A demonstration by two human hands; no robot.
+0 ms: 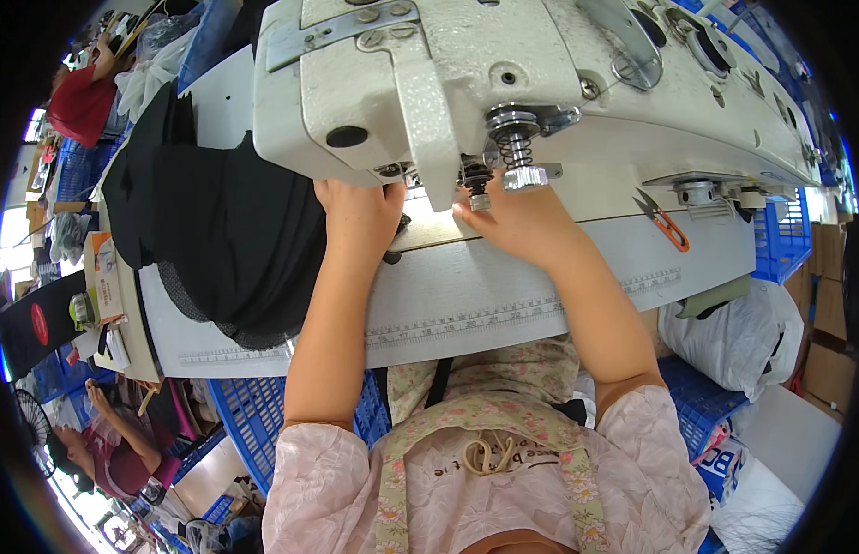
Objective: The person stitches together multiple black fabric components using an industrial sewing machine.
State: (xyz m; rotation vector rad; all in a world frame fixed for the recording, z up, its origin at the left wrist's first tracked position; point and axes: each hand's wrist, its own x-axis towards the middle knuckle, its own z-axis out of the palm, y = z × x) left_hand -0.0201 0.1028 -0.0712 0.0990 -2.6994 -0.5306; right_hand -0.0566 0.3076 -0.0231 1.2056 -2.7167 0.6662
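Across the pale surface (466, 286), your left hand (360, 212) and right hand (522, 222) sit apart beneath the sewing machine (355, 83), grip impossible to tell. Black fabric (235, 203) lies at left; supporting its weight should keep guiding smooth.

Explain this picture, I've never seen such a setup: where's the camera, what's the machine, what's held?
It's taken by a fisheye camera on the person's head, looking down, so straight edges bend. There's no robot: the left hand and right hand are the wearer's own. The big white machine looks like a sewing machine. On the pale tabletop lie black fabric, left, and orange-handled snips, right; a ruler strip runs near the front edge. The machine partly hides the fingers, so I can't tell what's held.
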